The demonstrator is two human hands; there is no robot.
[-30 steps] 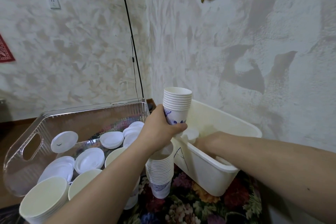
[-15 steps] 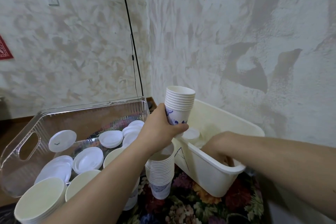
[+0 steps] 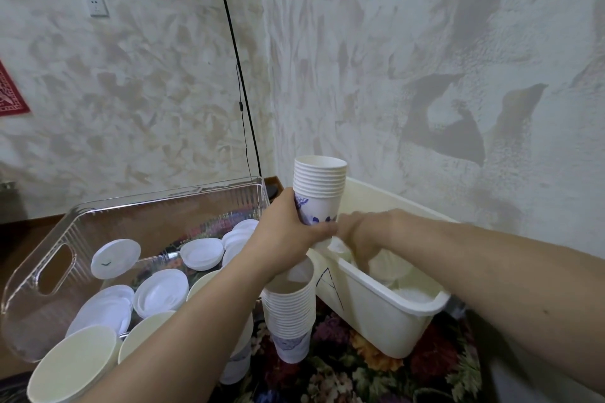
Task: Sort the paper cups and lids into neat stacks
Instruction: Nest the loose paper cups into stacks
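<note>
the left hand grips a nested stack of paper cups upright, above the near corner of the white bin. the right hand reaches down into that bin just beside the held stack; its fingers are blurred, so i cannot tell whether they grasp anything. a second, taller cup stack stands on the floral-clothed counter between the bin and the clear tray. loose white lids lie scattered in the tray, and bigger cream cups stand at its near edge
</note>
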